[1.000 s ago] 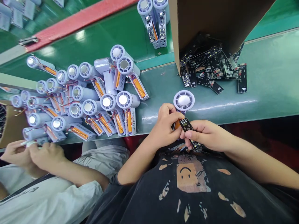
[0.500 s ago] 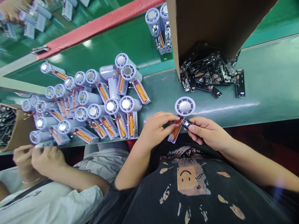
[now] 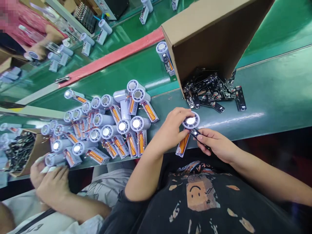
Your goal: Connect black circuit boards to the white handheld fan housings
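My left hand (image 3: 175,126) is closed round the neck and head of a lilac handheld fan (image 3: 190,122), its fingers over the round head and its thumb below. The fan's open handle (image 3: 182,146), with an orange battery inside, points down toward my shirt. Between the thumb and fingers of my right hand (image 3: 215,140) is a narrow black circuit board (image 3: 198,135), close beside the fan's neck. Whether wires join board and fan is too small to tell.
Several lilac fans (image 3: 103,120) with orange batteries cover the bench to the left. A cardboard box (image 3: 175,55) of black circuit boards (image 3: 212,87) stands ahead, some spilling out. At left, a co-worker's hands (image 3: 52,178) work beside another box (image 3: 36,152). A red rail (image 3: 117,53) crosses behind.
My left hand has moved from the wires at the fan's neck up onto the fan's head. My right hand still holds the circuit board. The camera view has shifted, showing more of the far side.
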